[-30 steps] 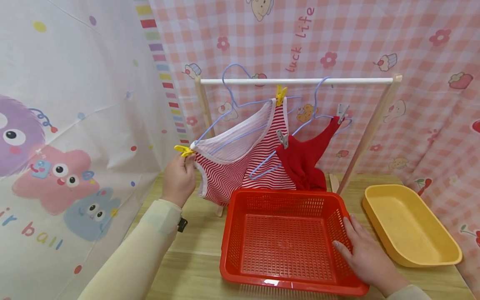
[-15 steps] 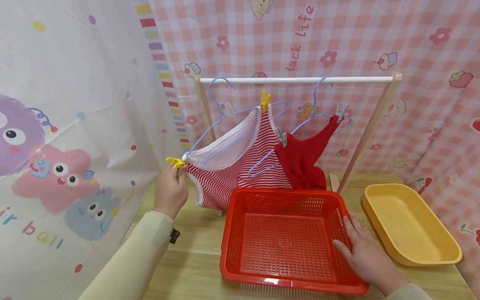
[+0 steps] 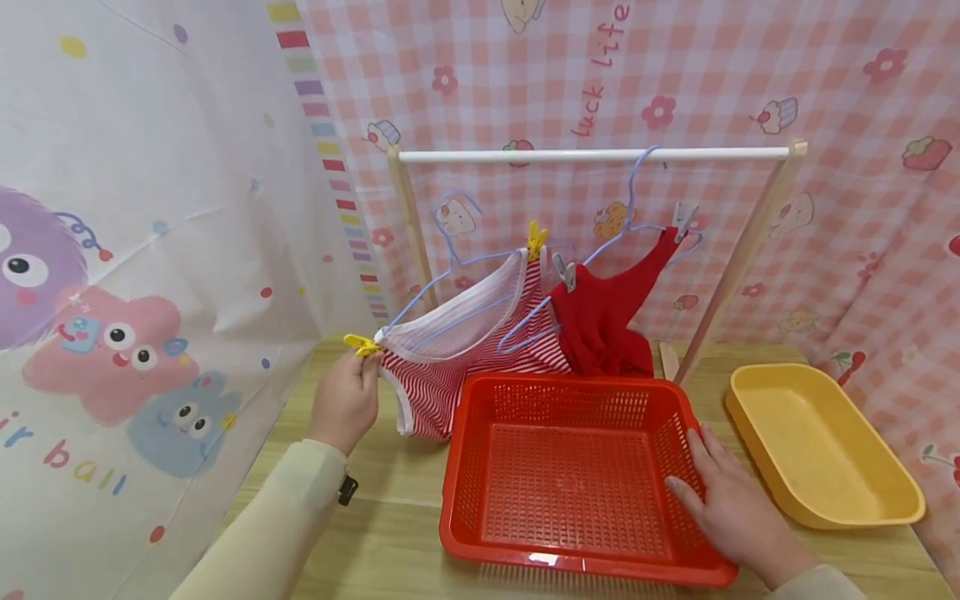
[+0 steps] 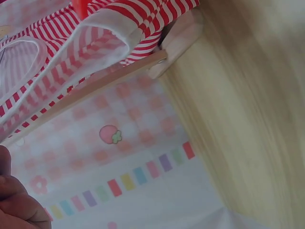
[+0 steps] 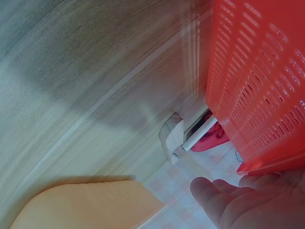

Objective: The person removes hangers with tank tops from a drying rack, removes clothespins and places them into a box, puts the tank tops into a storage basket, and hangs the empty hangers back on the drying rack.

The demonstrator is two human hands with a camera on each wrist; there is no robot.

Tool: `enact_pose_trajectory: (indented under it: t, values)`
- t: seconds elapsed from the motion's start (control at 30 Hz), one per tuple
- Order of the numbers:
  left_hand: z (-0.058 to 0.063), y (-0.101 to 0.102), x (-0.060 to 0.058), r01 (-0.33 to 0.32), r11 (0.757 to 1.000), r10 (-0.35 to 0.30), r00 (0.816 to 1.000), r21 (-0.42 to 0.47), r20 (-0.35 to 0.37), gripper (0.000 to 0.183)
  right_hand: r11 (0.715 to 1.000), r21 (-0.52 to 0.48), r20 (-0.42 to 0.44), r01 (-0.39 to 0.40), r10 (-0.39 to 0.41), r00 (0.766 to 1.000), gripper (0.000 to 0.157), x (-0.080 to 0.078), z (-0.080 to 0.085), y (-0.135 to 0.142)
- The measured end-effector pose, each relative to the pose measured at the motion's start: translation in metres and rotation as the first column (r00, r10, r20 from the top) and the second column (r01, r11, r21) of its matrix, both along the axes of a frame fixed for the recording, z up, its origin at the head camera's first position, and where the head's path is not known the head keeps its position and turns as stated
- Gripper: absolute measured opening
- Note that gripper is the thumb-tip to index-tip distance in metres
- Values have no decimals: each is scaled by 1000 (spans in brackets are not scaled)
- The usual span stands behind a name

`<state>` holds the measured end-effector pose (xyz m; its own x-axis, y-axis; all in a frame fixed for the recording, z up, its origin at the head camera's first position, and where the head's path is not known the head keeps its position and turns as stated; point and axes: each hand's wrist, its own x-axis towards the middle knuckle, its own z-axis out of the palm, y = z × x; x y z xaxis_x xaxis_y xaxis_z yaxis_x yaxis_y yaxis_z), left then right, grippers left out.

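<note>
My left hand [image 3: 345,402] pinches the left shoulder of a red-and-white striped tank top [image 3: 431,387], right beside a yellow clothespin [image 3: 363,343]. The top hangs on a thin blue hanger [image 3: 418,300], whose hook stands below the rod, off it. A second yellow clothespin [image 3: 535,242] clips the other shoulder. Holding the right rim of a red plastic basket [image 3: 459,467] is my right hand [image 3: 731,504], thumb inside and fingers over the outer side. The left wrist view shows the tank top [image 4: 157,14] from below, with curled fingers [image 4: 19,205] at the edge.
A red garment [image 3: 603,321] hangs from another blue hanger by grey clothespins, partly over the striped top. The drying rack has a white rod [image 3: 495,156] and wooden legs. A yellow tray [image 3: 825,450] stands right of the basket on the wooden table [image 3: 405,500].
My left hand has lowered the hanger with the striped tank top; its hook went from above the rod to below it. My right hand and the basket have stayed in place.
</note>
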<state>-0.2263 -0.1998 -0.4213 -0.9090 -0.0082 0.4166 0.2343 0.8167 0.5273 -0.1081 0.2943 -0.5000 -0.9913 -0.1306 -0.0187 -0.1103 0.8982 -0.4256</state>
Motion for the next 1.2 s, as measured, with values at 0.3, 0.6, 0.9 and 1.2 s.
enact_pose_trajectory:
  t: [0.3, 0.6, 0.9, 1.2]
  values:
    - [-12, 0, 8, 10, 1000, -9, 999, -7, 49, 37, 1000, 5, 1, -3, 3, 1000, 89, 0, 1, 1]
    - [-29, -4, 17, -5, 999, 11, 989, -40, 149, 42, 1000, 4, 18, -5, 5, 1000, 91, -1, -2, 3]
    - [-43, -14, 26, 10, 997, 2, 988, -78, 157, 36, 1000, -4, 22, 0, 0, 1000, 92, -1, -1, 2]
    - [-55, -30, 37, 55, 988, -33, 987, -143, 157, 27, 1000, -6, 6, -5, 5, 1000, 90, 0, -2, 2]
